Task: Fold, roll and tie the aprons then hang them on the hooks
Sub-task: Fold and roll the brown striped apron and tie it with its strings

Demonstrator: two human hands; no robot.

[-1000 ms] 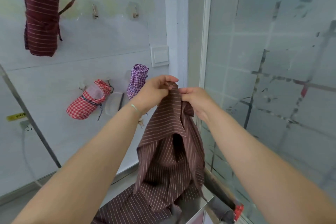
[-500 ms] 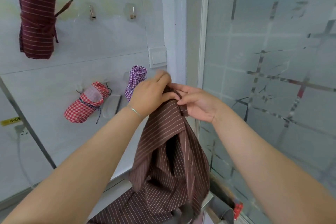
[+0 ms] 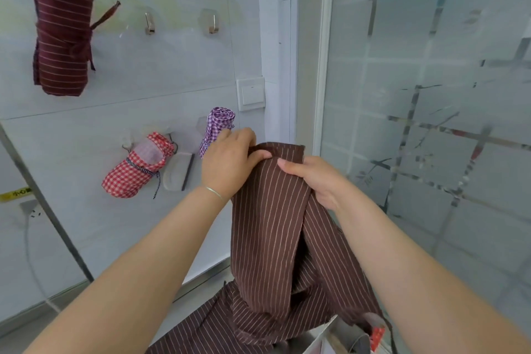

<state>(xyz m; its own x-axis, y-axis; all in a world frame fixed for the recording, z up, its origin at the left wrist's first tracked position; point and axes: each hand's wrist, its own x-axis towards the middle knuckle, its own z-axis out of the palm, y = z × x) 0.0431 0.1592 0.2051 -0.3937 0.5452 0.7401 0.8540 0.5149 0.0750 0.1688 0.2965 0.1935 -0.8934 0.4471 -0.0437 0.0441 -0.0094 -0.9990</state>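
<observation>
My left hand [image 3: 230, 164] and right hand [image 3: 313, 181] both grip the top edge of the brown striped apron [image 3: 270, 227], held up before the wall while its lower half trails below. If my uneven pinch slips, I judge the fold will skew; two bare hooks [image 3: 150, 23] wait above.

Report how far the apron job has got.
Done: three tied rolls hang on the wall, the maroon striped roll, red checked roll and purple checked roll. In hand: left hand and right hand grip the brown striped apron, still unrolled. Left: roll, tie, hang; two empty hooks remain.
</observation>
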